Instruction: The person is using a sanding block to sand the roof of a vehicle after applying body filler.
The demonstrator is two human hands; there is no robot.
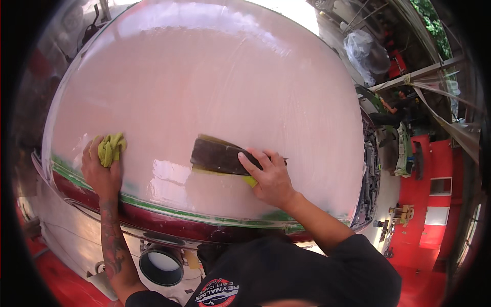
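A wide, pale pink car panel [169, 92] spreads in front of me, with wet, shiny patches on its surface. Bunched in my left hand [102, 176] is a yellow-green cloth [111, 149], resting on the panel near its left edge. My right hand [274, 181] grips the right end of a long, dark sanding block [215, 155] that lies flat on the panel, right of the middle. A little yellow-green material shows beneath that hand; I cannot tell what it is. The block's underside is hidden.
Green and dark red paint borders the panel's near edge [148, 217]. Below stands a dark bucket [161, 266] with pale contents. Dark car parts [369, 174] adjoin the panel's right side. Farther right, another person [401, 107] is beside green panels, near a red floor area [414, 225].
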